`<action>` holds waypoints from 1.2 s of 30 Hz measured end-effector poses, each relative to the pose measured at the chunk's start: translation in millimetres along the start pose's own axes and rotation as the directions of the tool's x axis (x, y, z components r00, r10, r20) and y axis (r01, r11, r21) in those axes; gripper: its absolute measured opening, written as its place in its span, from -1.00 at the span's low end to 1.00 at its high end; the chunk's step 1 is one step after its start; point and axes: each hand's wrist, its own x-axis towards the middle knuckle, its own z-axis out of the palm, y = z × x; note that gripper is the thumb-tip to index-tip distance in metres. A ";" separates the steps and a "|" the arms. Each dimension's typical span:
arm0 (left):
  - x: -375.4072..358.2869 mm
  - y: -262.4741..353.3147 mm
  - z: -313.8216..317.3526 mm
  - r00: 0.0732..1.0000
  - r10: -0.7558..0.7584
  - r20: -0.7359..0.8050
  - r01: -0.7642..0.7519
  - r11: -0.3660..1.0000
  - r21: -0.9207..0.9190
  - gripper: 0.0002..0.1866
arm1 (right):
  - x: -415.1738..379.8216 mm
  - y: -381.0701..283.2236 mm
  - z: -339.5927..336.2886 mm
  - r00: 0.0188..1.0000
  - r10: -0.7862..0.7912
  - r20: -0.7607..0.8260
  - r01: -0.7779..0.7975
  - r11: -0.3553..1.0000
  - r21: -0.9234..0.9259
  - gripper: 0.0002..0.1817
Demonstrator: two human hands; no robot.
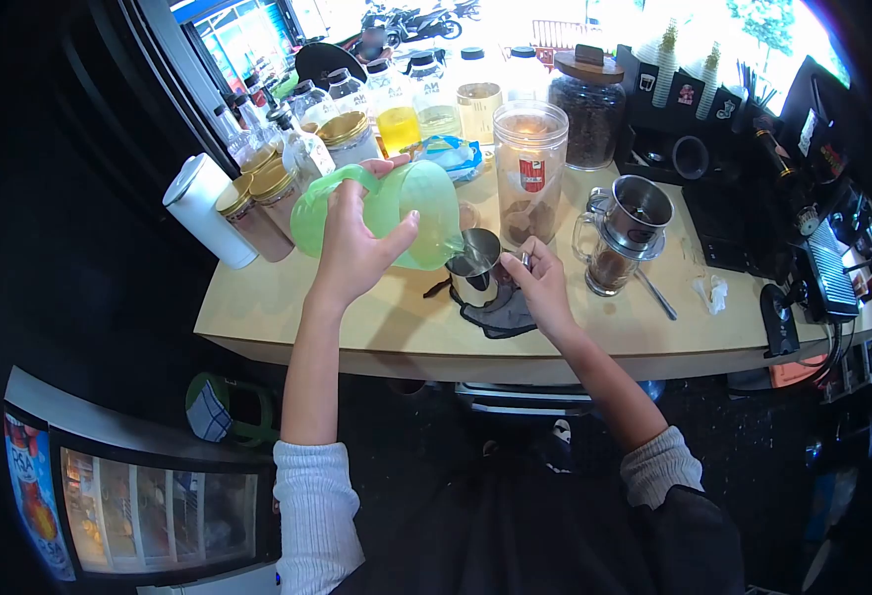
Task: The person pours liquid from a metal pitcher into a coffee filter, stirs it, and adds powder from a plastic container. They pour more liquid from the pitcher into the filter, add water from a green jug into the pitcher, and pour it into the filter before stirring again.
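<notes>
A pale wooden counter point(376, 337) carries everything here. Above its middle the person tilts a green plastic jug point(406, 213), its spout lowered to the rim of a small steel pitcher point(475, 266) standing on a dark cloth point(500, 315). The left hand point(356, 248) is closed round the jug's handle and side. The right hand point(538, 283) curls its fingers on the pitcher's handle. Just behind stands a clear plastic jar point(530, 169), and to the right a glass mug with a metal filter point(619, 238).

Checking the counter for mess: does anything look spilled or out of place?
No spill shows. The left hand tilts a green pitcher over a steel cup steadied by the right hand. A crumpled wrapper lies loose on the counter.
</notes>
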 end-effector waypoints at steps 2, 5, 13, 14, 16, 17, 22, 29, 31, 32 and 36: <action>-0.3 1.8 -0.1 1.000 0.024 0.001 -0.024 1.000 0.018 -0.46 | 1.0 3.2 -1.4 0.999 -0.036 0.004 0.036 0.999 -0.004 -0.76; 0.1 8.9 -4.1 0.997 0.035 0.062 -0.039 0.997 0.066 -0.48 | 1.2 3.5 -1.6 0.999 -0.041 0.014 0.041 0.999 0.002 -0.76; 3.3 9.7 -5.2 0.999 0.042 -0.025 -0.041 0.998 0.044 -0.44 | 0.8 3.0 -1.6 0.999 -0.035 0.019 0.035 0.999 0.002 -0.76; 3.6 10.4 -5.5 0.998 0.048 -0.029 -0.047 0.998 0.032 -0.45 | 0.5 2.6 -1.2 0.999 -0.030 0.013 0.030 1.000 0.007 -0.76; 4.4 11.3 -6.5 0.998 0.059 -0.033 -0.058 0.998 0.030 -0.45 | 0.3 1.3 -0.4 1.000 -0.027 0.014 0.027 1.000 0.012 -0.76; 4.6 11.8 -6.8 0.997 0.070 -0.034 -0.069 0.997 0.027 -0.45 | 0.3 0.9 -0.2 1.000 -0.023 0.013 0.023 1.000 0.017 -0.77; 4.5 13.6 -8.9 0.998 0.054 -0.039 -0.053 0.998 0.044 -0.45 | 1.4 1.5 -2.0 0.999 -0.030 0.027 0.030 1.000 -0.002 -0.76; 0.1 10.6 -5.8 0.999 0.015 -0.048 -0.021 0.992 -0.127 -0.49 | 2.3 4.2 -3.7 0.999 -0.043 0.032 0.043 0.999 -0.013 -0.76; -2.8 11.2 -3.1 0.998 -0.008 -0.067 -0.003 0.987 -0.159 -0.50 | 1.2 2.7 -1.8 0.999 -0.027 0.021 0.027 1.000 0.004 -0.76; -3.4 10.4 -1.8 0.996 -0.032 -0.086 0.015 0.981 -0.191 -0.51 | 0.7 2.0 -1.3 1.000 -0.010 0.010 0.010 1.000 0.021 -0.76; -3.9 -3.2 -1.5 0.988 -0.068 -0.138 0.029 0.965 -0.262 -0.51 | 1.1 4.5 -3.1 0.999 -0.032 0.019 0.032 0.999 0.022 -0.75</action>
